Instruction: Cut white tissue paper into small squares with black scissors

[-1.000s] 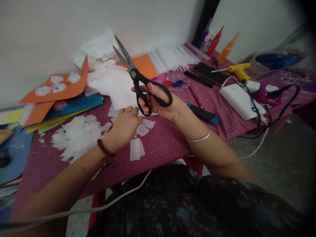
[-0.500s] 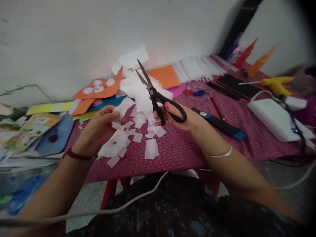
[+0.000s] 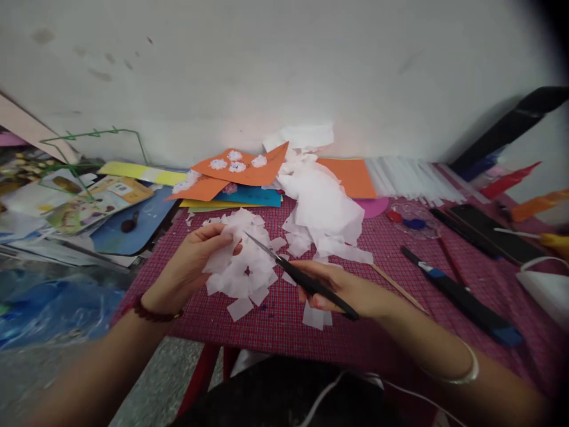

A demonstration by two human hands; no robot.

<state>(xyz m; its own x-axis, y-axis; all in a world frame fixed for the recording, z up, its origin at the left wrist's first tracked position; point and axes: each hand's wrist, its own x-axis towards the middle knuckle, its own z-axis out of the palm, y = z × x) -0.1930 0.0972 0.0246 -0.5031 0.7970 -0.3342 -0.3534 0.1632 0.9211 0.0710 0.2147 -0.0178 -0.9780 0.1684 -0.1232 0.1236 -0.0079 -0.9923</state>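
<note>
My left hand pinches a small piece of white tissue paper above a heap of cut white paper squares on the red checked tablecloth. My right hand grips black scissors by the handles. Their blades point up and left, with the tips close to the piece in my left hand. A bigger crumpled white tissue sheet lies just behind.
Orange, blue and yellow card sheets lie at the back by the wall. A dark marker with a blue end, a phone, glue bottles and a white box sit to the right. Books and papers pile up on the left.
My right hand dropped and tilted the scissors from upright to nearly flat, with the tips toward my left hand. My left hand lifted a paper piece. The view swung left.
</note>
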